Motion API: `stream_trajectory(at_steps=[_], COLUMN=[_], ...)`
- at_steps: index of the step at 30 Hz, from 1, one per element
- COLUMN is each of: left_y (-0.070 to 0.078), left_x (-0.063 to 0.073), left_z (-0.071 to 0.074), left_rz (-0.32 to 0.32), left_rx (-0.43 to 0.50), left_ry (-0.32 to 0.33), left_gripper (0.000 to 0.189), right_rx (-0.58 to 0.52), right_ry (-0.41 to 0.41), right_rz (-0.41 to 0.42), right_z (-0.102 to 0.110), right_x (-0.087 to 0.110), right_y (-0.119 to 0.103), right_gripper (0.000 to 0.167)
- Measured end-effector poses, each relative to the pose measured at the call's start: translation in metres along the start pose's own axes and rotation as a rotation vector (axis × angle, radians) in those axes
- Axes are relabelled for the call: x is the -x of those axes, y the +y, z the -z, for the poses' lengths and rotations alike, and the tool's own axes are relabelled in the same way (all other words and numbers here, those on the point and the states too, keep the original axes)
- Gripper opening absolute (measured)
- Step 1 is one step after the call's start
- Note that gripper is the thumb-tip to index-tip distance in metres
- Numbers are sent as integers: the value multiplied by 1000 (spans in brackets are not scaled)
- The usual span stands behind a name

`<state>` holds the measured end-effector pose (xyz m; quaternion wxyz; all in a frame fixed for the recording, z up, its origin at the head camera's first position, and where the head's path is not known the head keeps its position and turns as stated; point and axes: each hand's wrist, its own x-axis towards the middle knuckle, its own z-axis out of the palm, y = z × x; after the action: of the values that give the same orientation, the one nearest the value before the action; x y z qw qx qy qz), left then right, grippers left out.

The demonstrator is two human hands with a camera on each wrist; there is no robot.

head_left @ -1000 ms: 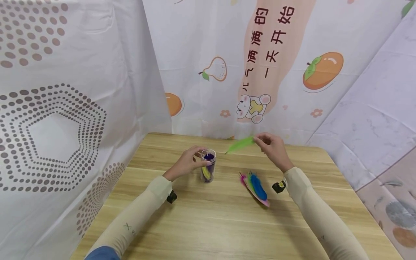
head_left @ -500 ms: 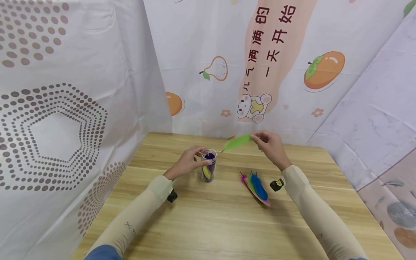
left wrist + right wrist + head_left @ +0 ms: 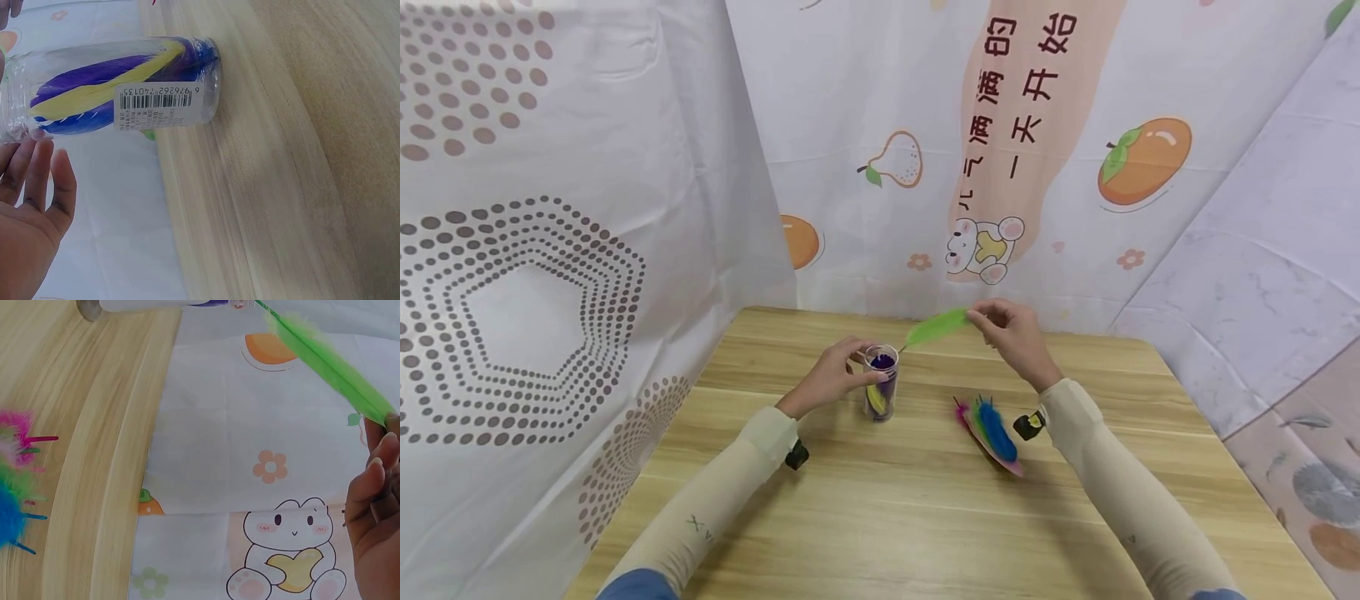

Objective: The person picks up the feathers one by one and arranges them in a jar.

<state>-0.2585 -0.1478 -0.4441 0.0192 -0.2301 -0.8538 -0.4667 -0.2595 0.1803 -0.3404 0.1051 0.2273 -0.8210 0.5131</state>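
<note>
A clear plastic jar (image 3: 880,400) stands upright on the table, with purple, yellow and blue feathers (image 3: 100,94) inside and a barcode label (image 3: 156,105) on its side. My left hand (image 3: 833,377) grips the jar near its rim, thumb in front and fingers behind. My right hand (image 3: 1011,337) pinches the tip of a bright green feather (image 3: 937,327). The feather slants down to the left, its bare quill end right at the jar's rim in the head view. In the right wrist view the green feather (image 3: 331,365) stretches from my fingertips toward the jar.
A small pile of pink, green and blue feathers (image 3: 992,433) lies on the wooden table (image 3: 880,517), right of the jar, quills pointing away. Printed cloth (image 3: 850,100) hangs behind the table and along both sides. Each wrist carries a small black camera (image 3: 1028,425).
My right hand has moved left with the green feather, bringing its quill from beside the jar to the rim. My left hand and the jar stay in place.
</note>
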Motion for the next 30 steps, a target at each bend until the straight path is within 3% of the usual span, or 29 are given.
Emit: stream_trajectory(at_steps=[17,30], left_y=[0,-1], left_x=[3,3], left_z=[0,0], left_rz=[-16,-25], left_rx=[-1,6], left_ry=[7,0], left_gripper=[60,62], right_rx=[-68,-6], right_ry=[-4,-67], right_rz=[30,67], right_z=[-4,-23], right_x=[-5,-9], right_y=[-8,-3], right_gripper=[18,17])
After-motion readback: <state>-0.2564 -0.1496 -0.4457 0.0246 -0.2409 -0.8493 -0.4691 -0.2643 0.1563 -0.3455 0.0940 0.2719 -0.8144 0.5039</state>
